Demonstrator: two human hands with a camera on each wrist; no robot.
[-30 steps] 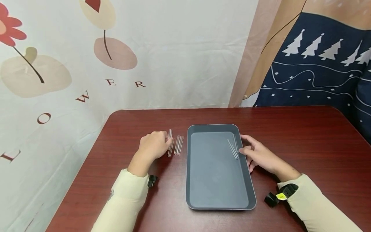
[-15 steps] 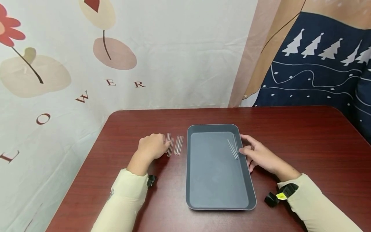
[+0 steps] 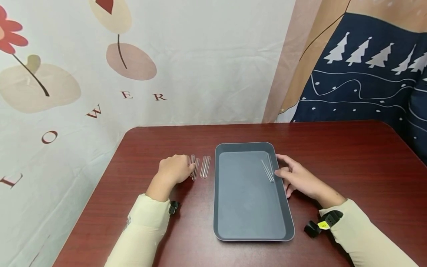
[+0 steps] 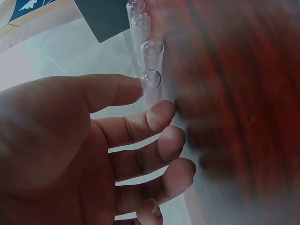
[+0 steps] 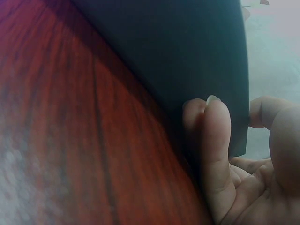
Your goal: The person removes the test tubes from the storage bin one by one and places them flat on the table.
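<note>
The grey tray [image 3: 250, 207] lies flat on the reddish-brown bench [image 3: 350, 155], its long sides running away from the person. Left of the tray, four clear tubes lie in a row, roughly parallel with its left wall. The left hand [image 3: 174, 170] reaches in from the side of the row away from the tray. Its grip pinches the leftmost tube [image 3: 192, 159], the one farthest from the tray: in the left wrist view the thumb meets the rounded end and the index fingertip sits at the tube's other side, with the remaining fingers loosely bent below. The second tube [image 3: 195, 169] is just beside it and reaches slightly nearer the person. The third tube [image 3: 202, 167] and the fourth tube [image 3: 207, 167] lie side by side between that pair and the tray.

Inside the tray, along its right wall, what look like two more clear tubes [image 3: 267, 171] make a narrow V. The right hand [image 3: 298, 180] holds the tray's right side, its grip closed over the rim, thumb on top and fingers against the outer wall.

Pale yellow sleeves [image 3: 143, 226] cover both forearms. Beyond the tray hangs a white cloth [image 3: 207, 55] with flower prints, and farther right of it a navy cloth [image 3: 360, 89] with white trees.
</note>
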